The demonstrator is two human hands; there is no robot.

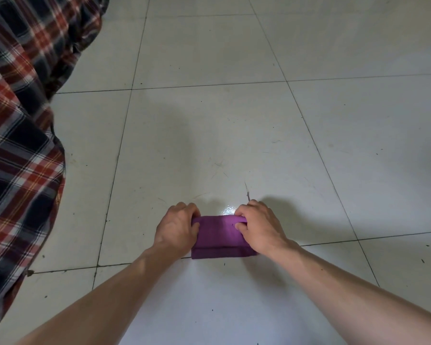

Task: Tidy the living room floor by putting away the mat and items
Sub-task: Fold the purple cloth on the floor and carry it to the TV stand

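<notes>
A: On the tiled floor (234, 120), centre-low in view, a folded purple cloth (219, 235) is lying flat, straddling a grout line. Several layers are showing at its near edge.

B: Hands?

A: Both are pressing on it. Left hand (176, 226) is covering the cloth's left end, fingers curling over the far edge. Right hand (258, 225) is sitting on the right end, grip clenching the far fold btwn thumb and fingers.

B: Left grip status?

A: Clasping the cloth edge, approx. same as right. Cloth is not leaving the floor; it's resting fully on the tile.

B: Anything else nearby?

A: A plaid fabric (18, 145), red/navy/white, is hanging along the left side, well apart from the cloth. Dark specks are dotting the tiles.
</notes>
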